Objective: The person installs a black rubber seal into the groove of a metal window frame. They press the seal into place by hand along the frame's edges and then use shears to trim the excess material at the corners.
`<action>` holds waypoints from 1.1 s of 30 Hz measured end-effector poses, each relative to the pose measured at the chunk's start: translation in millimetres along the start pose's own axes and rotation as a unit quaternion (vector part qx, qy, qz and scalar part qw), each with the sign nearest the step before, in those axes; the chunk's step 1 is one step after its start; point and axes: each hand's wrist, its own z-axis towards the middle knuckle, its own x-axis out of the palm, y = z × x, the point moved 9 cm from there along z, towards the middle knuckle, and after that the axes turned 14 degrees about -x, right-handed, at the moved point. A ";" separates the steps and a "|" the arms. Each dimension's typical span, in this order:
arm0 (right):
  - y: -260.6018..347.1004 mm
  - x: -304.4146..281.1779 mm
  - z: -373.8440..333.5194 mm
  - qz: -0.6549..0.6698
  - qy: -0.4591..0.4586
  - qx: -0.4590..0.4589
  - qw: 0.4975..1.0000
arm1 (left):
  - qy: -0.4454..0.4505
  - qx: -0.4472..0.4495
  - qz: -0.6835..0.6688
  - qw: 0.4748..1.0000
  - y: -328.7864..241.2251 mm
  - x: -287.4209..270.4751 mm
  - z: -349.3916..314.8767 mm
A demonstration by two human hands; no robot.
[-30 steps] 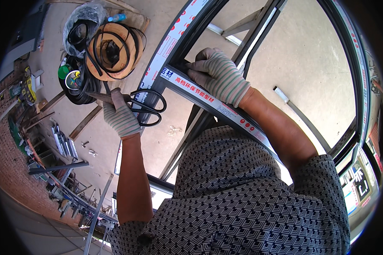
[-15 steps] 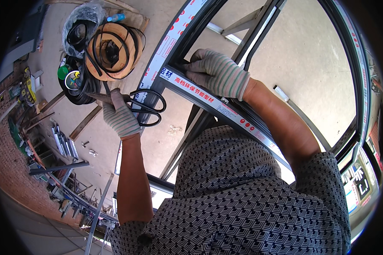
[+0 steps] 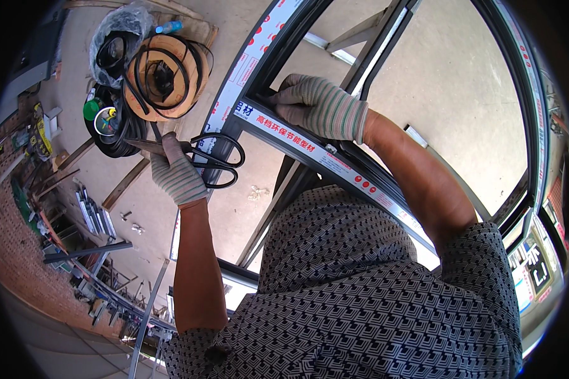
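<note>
My left hand [image 3: 178, 177], in a striped knit glove, is closed around the blades of a pair of black-handled scissors [image 3: 207, 156]. Their points face left and the handle loops stick out to the right. My right hand [image 3: 322, 108], gloved alike, rests at the inner corner of a dark metal window frame [image 3: 284, 134] covered with printed white film. Its fingers are bent together against the crossbar's inner edge, and their tips are partly hidden there. A narrow black strip [image 3: 156, 131] hangs from the coil toward the scissors.
Black strip lies looped over a round wooden spool [image 3: 199, 79] at the upper left. Around it are a clear plastic bag [image 3: 98, 54], a blue bottle [image 3: 169, 27] and a green-lidded container [image 3: 92, 108]. Metal bars [image 3: 95, 213] lie on the floor at left.
My right hand has shifted very slightly left along the crossbar at the frame corner. My left hand keeps the scissors in nearly the same place.
</note>
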 end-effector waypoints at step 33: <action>-32.4 8.3 16.7 0.064 -0.006 0.232 0.971 | 0.000 0.030 -0.008 1.000 -1.4 0.6 3.3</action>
